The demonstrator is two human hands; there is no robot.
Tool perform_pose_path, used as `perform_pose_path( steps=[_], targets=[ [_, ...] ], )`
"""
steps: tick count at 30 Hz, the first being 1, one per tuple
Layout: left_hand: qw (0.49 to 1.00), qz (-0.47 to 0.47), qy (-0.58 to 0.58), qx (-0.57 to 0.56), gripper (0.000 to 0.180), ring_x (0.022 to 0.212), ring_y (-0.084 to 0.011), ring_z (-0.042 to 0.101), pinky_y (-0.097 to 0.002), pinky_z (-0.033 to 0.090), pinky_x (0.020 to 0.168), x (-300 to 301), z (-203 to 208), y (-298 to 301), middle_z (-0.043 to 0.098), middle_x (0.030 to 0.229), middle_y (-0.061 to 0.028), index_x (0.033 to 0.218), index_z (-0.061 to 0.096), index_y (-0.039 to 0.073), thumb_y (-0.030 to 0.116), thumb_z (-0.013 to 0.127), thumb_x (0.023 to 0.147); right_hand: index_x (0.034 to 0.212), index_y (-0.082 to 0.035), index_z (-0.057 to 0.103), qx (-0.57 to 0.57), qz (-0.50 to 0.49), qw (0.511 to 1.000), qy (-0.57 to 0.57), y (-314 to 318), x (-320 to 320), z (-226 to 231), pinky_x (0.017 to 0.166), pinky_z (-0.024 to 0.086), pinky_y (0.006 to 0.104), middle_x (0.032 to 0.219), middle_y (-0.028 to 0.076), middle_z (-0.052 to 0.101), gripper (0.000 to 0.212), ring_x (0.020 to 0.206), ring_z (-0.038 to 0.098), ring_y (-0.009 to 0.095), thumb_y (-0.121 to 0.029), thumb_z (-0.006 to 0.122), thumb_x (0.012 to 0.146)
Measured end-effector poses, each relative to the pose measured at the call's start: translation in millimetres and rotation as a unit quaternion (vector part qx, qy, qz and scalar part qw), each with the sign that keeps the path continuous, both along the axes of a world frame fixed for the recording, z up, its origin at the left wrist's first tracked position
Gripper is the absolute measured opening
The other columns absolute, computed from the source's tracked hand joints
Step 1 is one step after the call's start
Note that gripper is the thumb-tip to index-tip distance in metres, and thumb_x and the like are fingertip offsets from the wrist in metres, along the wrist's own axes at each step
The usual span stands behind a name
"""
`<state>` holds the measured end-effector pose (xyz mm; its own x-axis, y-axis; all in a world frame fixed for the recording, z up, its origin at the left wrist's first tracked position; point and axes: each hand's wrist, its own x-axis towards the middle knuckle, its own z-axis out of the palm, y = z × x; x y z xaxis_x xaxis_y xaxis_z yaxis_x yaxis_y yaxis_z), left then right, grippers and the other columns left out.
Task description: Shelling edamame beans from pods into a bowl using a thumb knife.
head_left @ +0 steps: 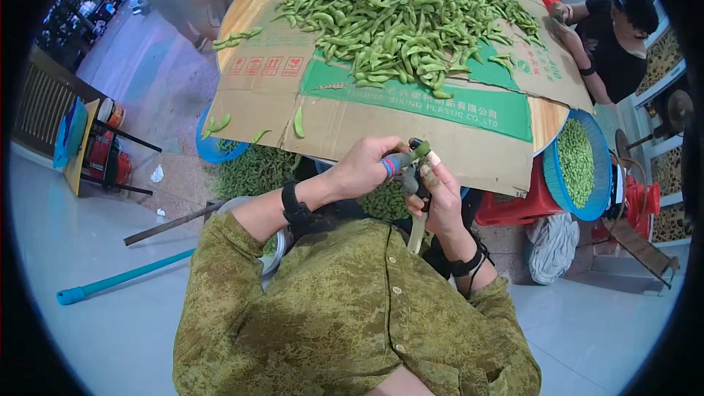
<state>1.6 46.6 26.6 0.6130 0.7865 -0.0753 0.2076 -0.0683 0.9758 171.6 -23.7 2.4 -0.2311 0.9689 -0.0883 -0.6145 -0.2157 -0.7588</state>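
Note:
My left hand (pixel 367 167) and my right hand (pixel 441 194) meet just beyond the near edge of my body, close to the cardboard. Between their fingertips is a green bean pod (pixel 420 151), gripped from both sides. Dark and grey coverings wrap some of the fingers, with a blue and red band on one left finger. A pale strip hangs below the right hand; its kind is unclear. Ahead, a large heap of green bean pods (pixel 396 15) lies on flattened cardboard (pixel 433 143), and a loose pod (pixel 298 122) rests near its front edge.
At right, a blue basket (pixel 603 176) holds shelled green beans beside a red stool (pixel 517 209) and a whitish bag (pixel 551 249). Pod husks (pixel 257 176) cover the floor at left, near a teal pole (pixel 132 275). Two other people are at the table's far left and right.

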Motion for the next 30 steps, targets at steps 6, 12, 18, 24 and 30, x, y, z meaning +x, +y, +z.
perform_pose_path(
  steps=[6,12,18,24,30],
  targets=[
    [0.984,0.026,0.009,0.177,0.014,0.071,-0.0222,0.062,-0.0327,0.047,0.063,0.2,-8.9,-2.8,0.062,0.081,-0.0123,0.099,0.058,0.001,0.01,0.054,0.09,0.131,-0.006,0.045,-0.023,-0.028,0.999,-0.013,-0.4,-1.6,5.9,0.042,0.035,0.0208,0.077,0.002,0.051,0.036,0.049,0.041,0.008,-0.017,0.046,0.097],
    [0.932,0.038,0.054,0.356,0.015,0.083,-0.0385,0.062,-0.0381,0.049,0.067,1.7,-17.5,-1.4,0.062,0.086,-0.0205,0.099,0.055,0.0,0.01,0.054,0.088,0.125,-0.005,0.051,-0.034,-0.063,0.997,-0.004,2.2,-4.4,10.5,0.04,0.033,0.0199,0.075,0.002,0.053,0.031,0.048,0.04,0.007,-0.019,0.049,0.097],
    [0.963,-0.022,-0.055,0.263,0.019,0.068,-0.0273,0.061,-0.0333,0.046,0.06,0.1,-7.1,7.1,0.06,0.077,-0.0129,0.1,0.055,0.0,0.016,0.055,0.091,0.122,-0.004,0.052,-0.006,-0.006,1.0,0.001,5.9,5.3,14.7,0.038,0.031,0.0194,0.072,0.002,0.053,0.031,0.045,0.037,0.006,-0.02,0.05,0.096],
    [0.957,-0.137,-0.164,-0.195,0.021,0.055,-0.0049,0.042,-0.0215,0.03,0.046,-11.1,0.9,7.3,0.049,0.071,0.0031,0.105,0.057,0.003,0.021,0.053,0.095,0.122,-0.004,0.05,-0.039,0.059,0.992,0.105,4.0,10.0,22.2,0.034,0.027,0.019,0.074,0.004,0.053,0.032,0.042,0.033,0.005,-0.021,0.052,0.095],
    [0.852,-0.16,-0.314,-0.388,0.021,0.051,-0.0058,0.041,-0.0212,0.029,0.044,-11.3,-16.0,3.1,0.049,0.071,0.002,0.105,0.055,0.003,0.022,0.05,0.096,0.122,-0.005,0.05,-0.083,0.111,0.968,0.21,3.4,10.6,10.0,0.032,0.023,0.0182,0.084,0.006,0.055,0.031,0.041,0.031,0.004,-0.021,0.052,0.095]
  ],
)
